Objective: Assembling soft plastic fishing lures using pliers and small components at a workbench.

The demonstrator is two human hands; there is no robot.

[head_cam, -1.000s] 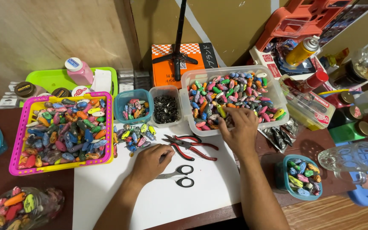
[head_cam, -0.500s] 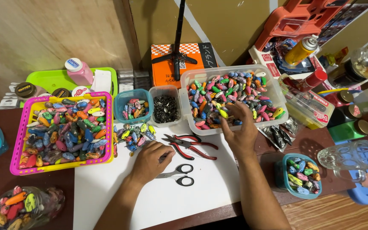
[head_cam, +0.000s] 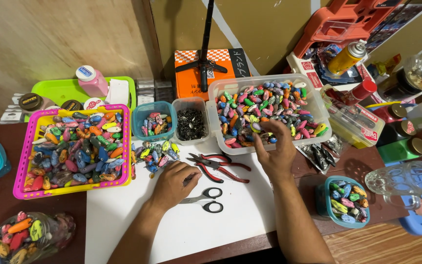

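Observation:
My left hand (head_cam: 173, 183) rests palm down on the white sheet (head_cam: 137, 220), fingers bent, holding nothing. The blades of black-handled scissors (head_cam: 207, 199) run under its fingertips. Red-handled pliers (head_cam: 219, 166) lie just beyond it, and a loose pile of small colourful pieces (head_cam: 157, 152) lies ahead of it. My right hand (head_cam: 275, 150) hovers over the front rim of the clear tub (head_cam: 312, 139), which holds many colourful pieces. Its fingers are spread and reach in among them. I cannot make out a piece between the fingers.
A pink and yellow basket (head_cam: 25, 171) of colourful pieces stands at left. A blue cup (head_cam: 138, 122) and a clear cup of dark bits (head_cam: 190, 124) stand in the middle. A small blue tub (head_cam: 324, 208), a glass mug (head_cam: 406, 183) and jars are at right. A stand's black pole (head_cam: 206, 44) rises behind.
My right hand has drawn back a little from the tub's middle towards its front rim, with the fingers spread wider. My left hand has stayed put by the scissors.

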